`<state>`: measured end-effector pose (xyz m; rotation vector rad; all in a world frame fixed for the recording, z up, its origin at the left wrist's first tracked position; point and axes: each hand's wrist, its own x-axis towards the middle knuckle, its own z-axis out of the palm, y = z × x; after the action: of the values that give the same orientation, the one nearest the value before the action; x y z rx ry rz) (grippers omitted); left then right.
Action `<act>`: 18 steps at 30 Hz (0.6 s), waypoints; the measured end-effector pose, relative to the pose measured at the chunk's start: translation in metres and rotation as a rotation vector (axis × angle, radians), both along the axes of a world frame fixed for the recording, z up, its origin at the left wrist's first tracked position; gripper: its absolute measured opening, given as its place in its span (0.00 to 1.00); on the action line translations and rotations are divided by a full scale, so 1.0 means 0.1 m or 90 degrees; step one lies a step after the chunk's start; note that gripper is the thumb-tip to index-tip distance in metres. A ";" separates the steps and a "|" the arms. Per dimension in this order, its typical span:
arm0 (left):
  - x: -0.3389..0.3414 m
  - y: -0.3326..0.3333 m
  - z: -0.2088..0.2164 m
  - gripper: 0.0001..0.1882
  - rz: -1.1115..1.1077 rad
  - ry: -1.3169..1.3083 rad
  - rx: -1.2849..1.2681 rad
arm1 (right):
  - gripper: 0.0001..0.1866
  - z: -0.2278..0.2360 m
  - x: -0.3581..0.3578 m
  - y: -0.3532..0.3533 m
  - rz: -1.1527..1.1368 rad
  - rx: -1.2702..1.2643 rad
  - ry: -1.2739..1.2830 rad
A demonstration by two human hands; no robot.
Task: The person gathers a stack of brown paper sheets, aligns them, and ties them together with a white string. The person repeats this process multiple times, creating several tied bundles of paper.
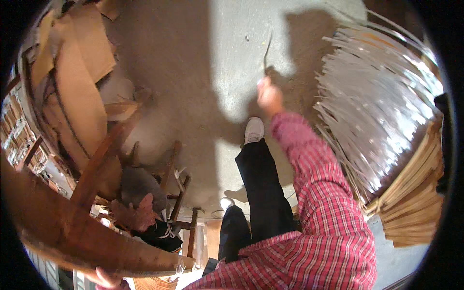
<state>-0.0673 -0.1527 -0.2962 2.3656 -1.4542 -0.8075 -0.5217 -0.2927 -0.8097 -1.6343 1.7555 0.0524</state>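
Observation:
My right hand point(270, 99) reaches out ahead over the concrete floor, its fingers closed and slightly blurred. A thin, slightly bent strip point(267, 47) sticks out from its fingertips, pointing away from me; its exact kind cannot be made out. To the right of my forearm lies a big heap of shiny silvery strips point(372, 106). Only part of my left hand point(105, 279) shows at the lower left, next to the edge of a wooden tabletop point(121, 251). Most of its fingers are hidden, and nothing can be seen in it.
Brown cardboard pieces point(79, 63) lean at the left. Wooden legs point(181, 198) stand near a black shoe with white laces point(166, 237) and a reddish cloth point(140, 212). Bundled tan strips point(411, 208) lie at the lower right. My white shoe point(254, 129) is on the concrete floor point(169, 72).

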 end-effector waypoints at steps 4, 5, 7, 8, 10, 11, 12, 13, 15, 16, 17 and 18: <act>0.06 0.13 -0.01 0.47 0.016 -0.151 -0.040 | 0.06 2.13 0.78 0.69 0.098 -0.104 -0.393; 0.08 0.13 -0.03 0.48 -0.061 -0.279 -0.008 | 0.07 2.71 0.93 0.79 0.191 -0.126 -0.426; 0.04 0.09 -0.11 0.48 0.013 -0.313 0.033 | 0.07 3.75 1.12 0.86 0.178 0.145 -0.547; -0.01 0.04 -0.13 0.45 0.161 -0.207 0.037 | 0.07 4.20 1.21 0.85 0.157 0.163 -0.628; -0.29 -0.07 -0.06 0.39 0.130 -0.128 0.006 | 0.07 4.81 1.38 0.71 0.176 0.076 -0.625; -0.47 -0.15 0.01 0.38 0.188 0.032 0.021 | 0.06 5.03 1.43 0.65 0.126 0.012 -0.680; -0.79 -0.08 0.20 0.35 0.112 -0.030 0.050 | 0.05 5.23 1.43 0.63 0.172 0.022 -0.604; -1.18 -0.01 0.43 0.31 0.037 -0.094 0.072 | 0.05 5.39 1.41 0.59 0.168 -0.015 -0.607; -1.90 0.01 0.78 0.26 0.162 0.423 -0.201 | 0.06 5.68 1.33 0.62 0.240 -0.062 -0.599; -2.14 0.02 0.94 0.23 0.324 0.752 -0.183 | 0.09 5.82 1.33 0.66 0.301 -0.051 -0.555; -2.21 0.01 1.07 0.21 0.449 0.747 -0.202 | 0.10 5.96 1.29 0.68 0.333 -0.059 -0.571; -2.23 0.02 1.18 0.21 0.506 0.778 -0.234 | 0.11 6.12 1.26 0.72 0.350 -0.040 -0.571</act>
<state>-0.2899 -0.1511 -0.1783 1.3854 -0.1130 -1.2139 -0.3959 -0.2209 -0.1981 -1.7460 0.6255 -0.4194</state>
